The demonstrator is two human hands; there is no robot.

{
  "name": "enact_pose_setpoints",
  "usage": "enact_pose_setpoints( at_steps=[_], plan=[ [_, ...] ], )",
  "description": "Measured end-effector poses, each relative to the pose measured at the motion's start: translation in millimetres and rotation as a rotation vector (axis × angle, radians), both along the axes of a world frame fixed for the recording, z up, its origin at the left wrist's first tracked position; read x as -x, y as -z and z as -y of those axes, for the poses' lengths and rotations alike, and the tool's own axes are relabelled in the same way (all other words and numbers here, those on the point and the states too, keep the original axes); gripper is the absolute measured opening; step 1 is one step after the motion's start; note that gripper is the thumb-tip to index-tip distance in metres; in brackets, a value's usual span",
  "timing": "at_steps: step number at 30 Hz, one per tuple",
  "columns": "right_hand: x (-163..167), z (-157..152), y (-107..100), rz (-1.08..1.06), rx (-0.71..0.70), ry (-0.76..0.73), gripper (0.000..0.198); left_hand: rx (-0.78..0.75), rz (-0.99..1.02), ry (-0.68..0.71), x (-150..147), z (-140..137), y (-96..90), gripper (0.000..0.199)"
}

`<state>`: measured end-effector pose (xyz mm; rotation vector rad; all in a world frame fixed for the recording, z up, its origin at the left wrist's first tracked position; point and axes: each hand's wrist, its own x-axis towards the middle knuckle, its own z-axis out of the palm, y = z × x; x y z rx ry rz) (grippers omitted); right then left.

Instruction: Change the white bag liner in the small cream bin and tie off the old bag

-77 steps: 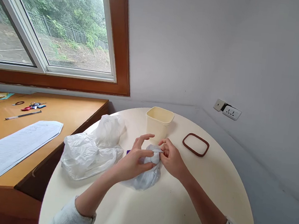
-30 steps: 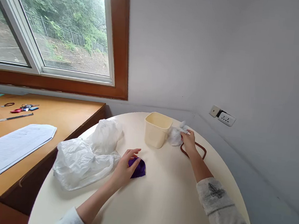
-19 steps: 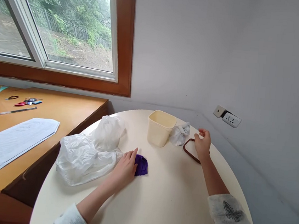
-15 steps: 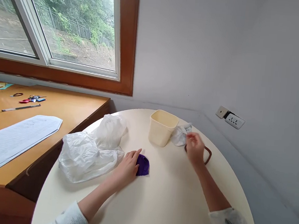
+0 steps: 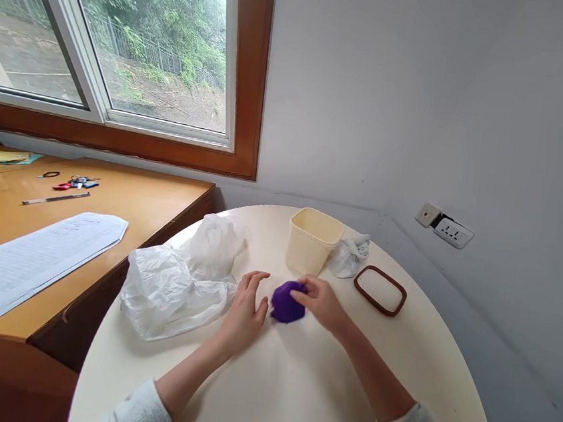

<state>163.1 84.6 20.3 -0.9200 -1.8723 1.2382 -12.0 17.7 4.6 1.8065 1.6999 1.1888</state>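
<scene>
My right hand (image 5: 321, 302) pinches a small purple bundle (image 5: 288, 304), soft and folded like cloth or a thin packet, a little above the round table. Just left of it, my left hand (image 5: 245, 311) is open, its fingers curved and apart and nothing in them. A cream plastic bin (image 5: 308, 247) stands upright behind both hands. Right beside the bin lies a knotted light plastic bag (image 5: 350, 255). A brown rounded rectangular frame (image 5: 380, 290) rests flat to the right of my right hand.
A crumpled white plastic bag (image 5: 177, 287) spreads over the left of the round table (image 5: 292, 400). The wooden desk (image 5: 163, 188) to the left carries papers (image 5: 50, 254), a pen (image 5: 56, 199) and keys (image 5: 79, 182). A wall socket (image 5: 453, 232) is at right.
My right hand has come left from beside the brown frame and taken hold of the purple bundle. My left hand has let go of it. The view has shifted slightly.
</scene>
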Motion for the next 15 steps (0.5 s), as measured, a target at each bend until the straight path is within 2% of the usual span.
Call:
enact_pose_setpoints(
  at_steps=[1, 3, 6, 9, 10, 12, 15],
  plan=[
    [-7, -3, -16, -0.084, 0.037, 0.045, 0.013, 0.009, 0.005, 0.002, 0, 1, -0.6, 0.039],
    [-19, -10, -51, -0.237, -0.038, 0.222, 0.020, 0.028, 0.009, 0.017, 0, 2, -0.8, 0.039],
    [-29, -22, -99, -0.455, -0.385, 0.581, 0.023, 0.043, 0.013, 0.026, -2, 4, -0.2, 0.040],
    [-28, -38, -126, -0.414, -0.736, 0.733, 0.020, 0.063, 0.014, 0.022, -2, 4, 0.1, 0.040],
    [-26, -45, -128, -0.318, -0.796, 0.727, 0.019, 0.069, 0.014, 0.021, -1, 4, 0.1, 0.039],
    [-21, -57, -126, -0.018, -0.821, 0.624, 0.016, 0.069, 0.017, 0.016, 0, 4, 0.2, 0.038],
    [-16, -70, -107, 0.451, -0.723, 0.357, 0.021, 0.047, 0.021, 0.002, 1, 4, 0.9, 0.038]
  ],
)
